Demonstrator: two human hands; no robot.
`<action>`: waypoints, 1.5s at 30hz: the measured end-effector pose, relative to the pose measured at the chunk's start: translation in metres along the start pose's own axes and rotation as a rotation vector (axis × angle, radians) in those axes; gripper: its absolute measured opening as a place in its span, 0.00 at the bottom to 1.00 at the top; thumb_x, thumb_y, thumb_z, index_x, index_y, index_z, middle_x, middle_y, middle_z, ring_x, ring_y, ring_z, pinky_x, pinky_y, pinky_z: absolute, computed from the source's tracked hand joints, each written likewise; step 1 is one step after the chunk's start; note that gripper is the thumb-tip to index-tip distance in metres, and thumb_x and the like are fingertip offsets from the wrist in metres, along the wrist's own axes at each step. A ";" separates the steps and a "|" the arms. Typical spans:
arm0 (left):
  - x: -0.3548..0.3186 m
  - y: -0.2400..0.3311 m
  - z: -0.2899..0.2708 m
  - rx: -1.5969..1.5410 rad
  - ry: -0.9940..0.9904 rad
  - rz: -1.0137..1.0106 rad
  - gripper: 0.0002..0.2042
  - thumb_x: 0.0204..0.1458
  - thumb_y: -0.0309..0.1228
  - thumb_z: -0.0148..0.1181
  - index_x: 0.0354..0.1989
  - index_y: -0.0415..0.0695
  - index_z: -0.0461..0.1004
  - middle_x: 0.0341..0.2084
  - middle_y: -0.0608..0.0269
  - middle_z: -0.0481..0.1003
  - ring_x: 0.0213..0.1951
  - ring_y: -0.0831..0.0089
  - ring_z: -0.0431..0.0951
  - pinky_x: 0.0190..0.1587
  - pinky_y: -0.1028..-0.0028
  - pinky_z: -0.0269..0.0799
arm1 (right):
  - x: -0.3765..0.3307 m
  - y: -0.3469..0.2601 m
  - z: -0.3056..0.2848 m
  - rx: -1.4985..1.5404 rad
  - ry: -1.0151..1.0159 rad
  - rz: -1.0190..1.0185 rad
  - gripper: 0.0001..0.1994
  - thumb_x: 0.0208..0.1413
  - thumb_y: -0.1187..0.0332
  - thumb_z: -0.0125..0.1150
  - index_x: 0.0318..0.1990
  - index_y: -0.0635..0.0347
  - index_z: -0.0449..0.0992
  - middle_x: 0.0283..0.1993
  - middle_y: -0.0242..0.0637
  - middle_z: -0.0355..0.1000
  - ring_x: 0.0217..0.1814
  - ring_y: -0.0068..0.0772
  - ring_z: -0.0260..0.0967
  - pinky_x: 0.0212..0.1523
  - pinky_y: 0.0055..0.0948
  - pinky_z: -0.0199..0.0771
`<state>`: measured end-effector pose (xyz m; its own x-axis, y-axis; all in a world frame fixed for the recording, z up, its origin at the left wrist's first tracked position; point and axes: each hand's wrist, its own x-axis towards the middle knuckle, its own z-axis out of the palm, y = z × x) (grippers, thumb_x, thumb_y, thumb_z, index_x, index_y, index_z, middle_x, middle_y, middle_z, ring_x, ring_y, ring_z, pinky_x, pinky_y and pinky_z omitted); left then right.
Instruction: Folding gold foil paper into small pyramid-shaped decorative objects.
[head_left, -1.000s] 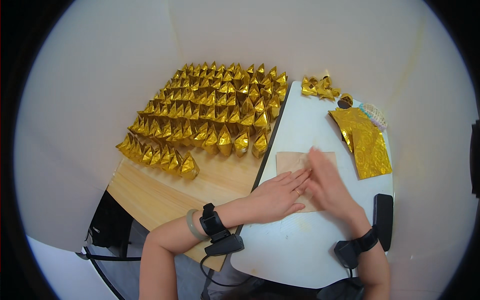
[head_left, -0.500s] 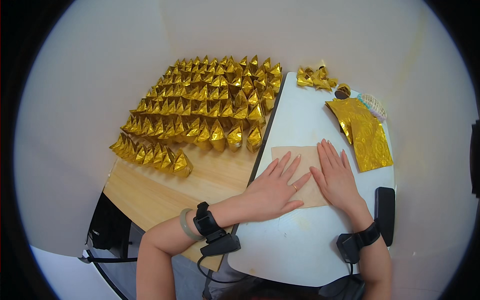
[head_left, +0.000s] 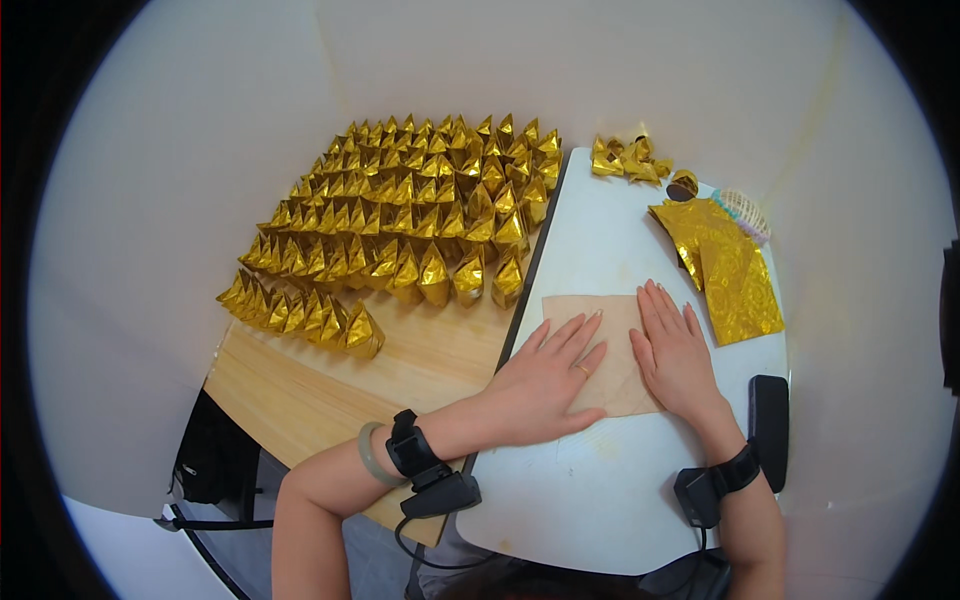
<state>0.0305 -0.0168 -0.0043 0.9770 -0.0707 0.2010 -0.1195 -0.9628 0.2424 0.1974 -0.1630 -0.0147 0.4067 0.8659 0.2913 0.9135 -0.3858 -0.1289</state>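
Observation:
A square sheet of tan paper (head_left: 612, 340) lies flat on the white table (head_left: 560, 510) before me, its plain side up. My left hand (head_left: 548, 382) rests on the left part of the sheet, fingers stretched and thumb apart. Across from it, my right hand (head_left: 674, 350) lies along the sheet's right edge with its fingers straight. Neither hand grips anything. Parts of the sheet are hidden under both hands.
Rows of folded gold paper ingots (head_left: 400, 215) fill the wooden table (head_left: 290, 390) at left. Gold foil sheets (head_left: 738, 275) lie at right, near a woven ball-like thing (head_left: 742, 215) and small gold folded pieces (head_left: 630, 160). A black oblong object (head_left: 768, 435) sits at the right edge.
My left forefinger has drawn closer to its other fingers. My right thumb has shifted slightly right, away from the left hand. The paper stays in place.

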 end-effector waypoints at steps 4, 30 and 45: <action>-0.001 0.002 -0.004 -0.082 0.078 -0.005 0.30 0.47 0.44 0.61 0.55 0.37 0.68 0.62 0.46 0.59 0.64 0.53 0.57 0.65 0.56 0.53 | 0.000 0.000 0.001 0.042 0.058 0.062 0.24 0.61 0.62 0.49 0.62 0.65 0.61 0.67 0.46 0.57 0.71 0.40 0.51 0.69 0.44 0.46; 0.007 -0.010 -0.009 -0.922 0.329 -0.471 0.11 0.61 0.28 0.51 0.49 0.37 0.72 0.35 0.63 0.76 0.37 0.80 0.74 0.40 0.79 0.70 | 0.004 -0.012 -0.022 0.922 0.577 0.066 0.22 0.56 0.66 0.59 0.57 0.60 0.64 0.51 0.40 0.70 0.51 0.29 0.68 0.44 0.28 0.67; 0.003 -0.005 0.010 -0.141 0.008 0.161 0.24 0.58 0.32 0.51 0.62 0.35 0.59 0.61 0.48 0.61 0.65 0.54 0.56 0.67 0.63 0.51 | 0.001 -0.015 -0.010 0.081 0.041 -0.218 0.25 0.61 0.63 0.51 0.63 0.62 0.59 0.68 0.43 0.55 0.71 0.42 0.49 0.69 0.48 0.44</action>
<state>0.0362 -0.0146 -0.0144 0.9418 -0.2183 0.2558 -0.2984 -0.8932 0.3363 0.1838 -0.1595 -0.0029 0.2006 0.9116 0.3588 0.9776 -0.1627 -0.1333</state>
